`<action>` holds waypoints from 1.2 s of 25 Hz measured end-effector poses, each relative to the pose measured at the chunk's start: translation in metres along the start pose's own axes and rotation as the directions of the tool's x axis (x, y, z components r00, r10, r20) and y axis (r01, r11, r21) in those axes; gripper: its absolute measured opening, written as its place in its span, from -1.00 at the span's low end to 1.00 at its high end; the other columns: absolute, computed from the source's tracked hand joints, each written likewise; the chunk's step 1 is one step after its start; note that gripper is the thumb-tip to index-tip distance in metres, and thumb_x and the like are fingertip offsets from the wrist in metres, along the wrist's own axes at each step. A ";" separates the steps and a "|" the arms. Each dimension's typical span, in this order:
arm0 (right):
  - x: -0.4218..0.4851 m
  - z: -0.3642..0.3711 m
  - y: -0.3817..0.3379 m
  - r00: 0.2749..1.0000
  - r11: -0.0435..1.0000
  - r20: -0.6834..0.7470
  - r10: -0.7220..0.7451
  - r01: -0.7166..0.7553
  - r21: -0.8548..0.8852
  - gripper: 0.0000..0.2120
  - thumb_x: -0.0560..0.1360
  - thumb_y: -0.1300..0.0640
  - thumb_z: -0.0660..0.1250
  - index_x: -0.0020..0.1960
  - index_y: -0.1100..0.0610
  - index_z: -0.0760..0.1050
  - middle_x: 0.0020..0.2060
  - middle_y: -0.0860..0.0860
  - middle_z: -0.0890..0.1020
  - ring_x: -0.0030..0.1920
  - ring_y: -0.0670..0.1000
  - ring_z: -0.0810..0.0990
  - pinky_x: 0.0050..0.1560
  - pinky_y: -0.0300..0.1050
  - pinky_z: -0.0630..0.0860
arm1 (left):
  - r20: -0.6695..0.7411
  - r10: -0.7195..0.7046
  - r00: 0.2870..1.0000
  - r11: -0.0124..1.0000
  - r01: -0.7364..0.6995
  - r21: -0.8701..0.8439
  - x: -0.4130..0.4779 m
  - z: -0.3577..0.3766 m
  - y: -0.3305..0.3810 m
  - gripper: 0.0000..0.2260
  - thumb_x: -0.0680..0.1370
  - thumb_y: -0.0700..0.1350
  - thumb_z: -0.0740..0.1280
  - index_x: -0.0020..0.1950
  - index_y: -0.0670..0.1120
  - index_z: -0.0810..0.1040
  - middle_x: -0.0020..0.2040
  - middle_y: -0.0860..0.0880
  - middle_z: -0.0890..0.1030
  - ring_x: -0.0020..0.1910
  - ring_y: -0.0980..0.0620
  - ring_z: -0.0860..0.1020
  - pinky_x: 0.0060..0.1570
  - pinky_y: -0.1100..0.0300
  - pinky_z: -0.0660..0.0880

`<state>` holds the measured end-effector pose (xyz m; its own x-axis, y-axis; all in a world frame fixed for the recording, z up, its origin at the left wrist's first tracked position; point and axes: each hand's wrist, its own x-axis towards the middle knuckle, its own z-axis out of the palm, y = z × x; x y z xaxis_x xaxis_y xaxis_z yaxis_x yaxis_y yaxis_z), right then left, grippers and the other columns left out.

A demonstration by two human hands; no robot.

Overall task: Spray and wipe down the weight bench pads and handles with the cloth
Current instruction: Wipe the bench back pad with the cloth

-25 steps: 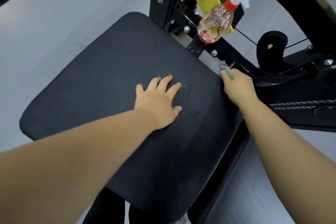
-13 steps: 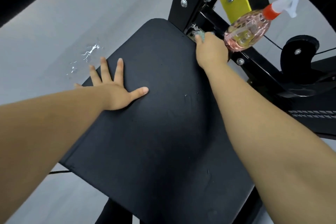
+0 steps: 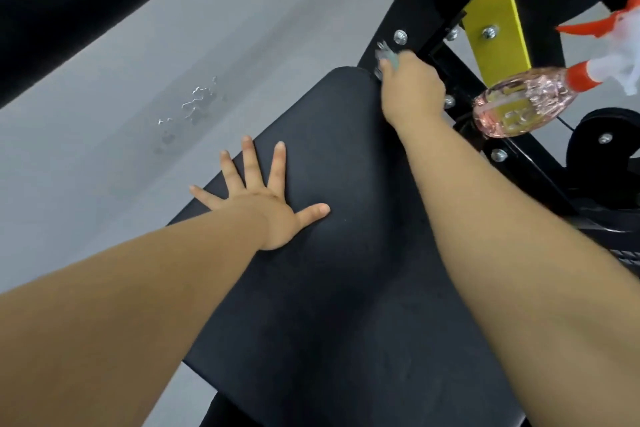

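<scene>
The left hand [image 3: 270,215] and right hand [image 3: 412,94] are bare, as are both forearms [image 3: 138,305].

Matt black bench pad [image 3: 339,253], glossy black metal frame [image 3: 420,7], clear plastic bottle [image 3: 519,102].

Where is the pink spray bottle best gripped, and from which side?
Grip the spray bottle probably at its neck by the orange collar, from the right: it lies tilted, head up-right, and the right hand with the cloth is near its base.
</scene>
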<state>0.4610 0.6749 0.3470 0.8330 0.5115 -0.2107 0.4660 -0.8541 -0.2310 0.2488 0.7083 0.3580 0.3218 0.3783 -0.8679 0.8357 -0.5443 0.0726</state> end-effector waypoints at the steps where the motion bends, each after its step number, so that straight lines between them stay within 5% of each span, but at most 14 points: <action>1: 0.012 0.007 -0.018 0.999 0.999 0.024 -0.032 0.032 0.001 -0.66 0.64 0.01 0.02 0.19 0.22 0.41 0.13 0.19 0.56 0.13 0.20 0.50 -0.12 -0.08 0.26 | 0.002 -0.002 1.000 1.000 0.002 0.005 0.001 0.000 0.000 -0.09 0.32 0.55 -0.05 0.35 0.18 -0.56 0.37 -0.02 -0.60 0.42 -0.20 -0.46 0.30 -0.46 -0.15; 5: 0.024 0.021 -0.030 0.984 0.991 0.124 -0.129 0.126 0.033 -0.67 0.63 -0.01 0.04 0.20 0.21 0.38 0.12 0.19 0.55 0.13 0.20 0.49 -0.10 -0.07 0.27 | 0.009 0.003 1.000 1.000 -0.003 -0.002 0.005 0.000 -0.002 -0.09 0.32 0.56 -0.05 0.33 0.18 -0.58 0.36 -0.03 -0.62 0.41 -0.22 -0.48 0.28 -0.49 -0.16; 10: 0.000 -0.007 0.054 0.980 0.998 0.195 0.032 -0.043 0.052 -0.66 0.61 0.03 0.08 0.15 0.26 0.46 0.11 0.28 0.55 0.15 0.26 0.47 0.07 -0.02 0.35 | -0.001 0.041 0.999 0.999 -0.041 0.003 0.006 0.002 -0.004 -0.11 0.33 0.55 -0.07 0.32 0.16 -0.59 0.35 -0.06 -0.62 0.39 -0.25 -0.50 0.24 -0.51 -0.17; 15: 0.018 0.011 0.016 0.991 0.995 0.101 0.084 -0.089 0.046 -0.66 0.59 0.00 0.10 0.09 0.25 0.46 0.09 0.23 0.56 0.12 0.23 0.48 -0.05 -0.07 0.32 | -0.002 0.053 0.999 0.999 -0.053 -0.009 0.008 0.002 -0.005 -0.12 0.34 0.54 -0.07 0.29 0.16 -0.61 0.34 -0.07 -0.63 0.38 -0.26 -0.51 0.22 -0.52 -0.20; 18: 0.040 0.025 -0.026 0.994 0.996 0.096 -0.055 0.062 -0.065 -0.66 0.61 0.04 0.06 0.16 0.26 0.45 0.14 0.21 0.54 0.16 0.22 0.47 -0.04 -0.05 0.33 | -0.001 0.051 0.999 0.999 -0.051 -0.006 0.008 0.003 -0.005 -0.13 0.35 0.54 -0.06 0.26 0.17 -0.62 0.34 -0.07 -0.64 0.37 -0.25 -0.52 0.22 -0.53 -0.22; 24: 0.042 0.024 -0.068 0.874 0.828 0.378 -0.305 0.440 -0.349 -0.72 0.62 0.07 0.10 0.20 0.21 0.42 0.16 0.20 0.51 0.16 0.23 0.46 -0.02 -0.04 0.33 | -0.039 0.044 0.998 0.999 -0.044 -0.005 0.008 0.006 -0.006 -0.12 0.35 0.54 -0.06 0.31 0.17 -0.59 0.36 -0.06 -0.61 0.39 -0.24 -0.51 0.21 -0.52 -0.21; 28: 0.029 0.019 -0.080 0.801 0.789 0.495 -0.336 0.527 -0.317 -0.70 0.61 -0.01 0.11 0.19 0.15 0.43 0.17 0.15 0.51 0.18 0.21 0.45 0.10 0.01 0.36 | -0.052 0.036 0.998 0.999 -0.036 0.000 0.007 0.006 -0.004 -0.12 0.35 0.54 -0.07 0.33 0.17 -0.58 0.37 -0.06 -0.60 0.39 -0.24 -0.50 0.23 -0.52 -0.20; 30: 0.001 0.034 -0.099 0.680 0.722 0.596 -0.428 0.654 -0.227 -0.67 0.60 -0.08 0.11 0.18 0.11 0.44 0.18 0.12 0.52 0.20 0.19 0.46 0.12 -0.01 0.37 | -0.048 0.032 0.998 1.000 -0.032 0.001 0.006 0.004 -0.004 -0.13 0.35 0.54 -0.07 0.33 0.17 -0.57 0.37 -0.06 -0.60 0.39 -0.23 -0.50 0.23 -0.51 -0.20</action>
<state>0.4059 0.7636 0.3377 0.1892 0.7689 -0.6107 0.9486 -0.3037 -0.0886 0.2452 0.7096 0.3503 0.3691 0.3967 -0.8404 0.8248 -0.5566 0.0995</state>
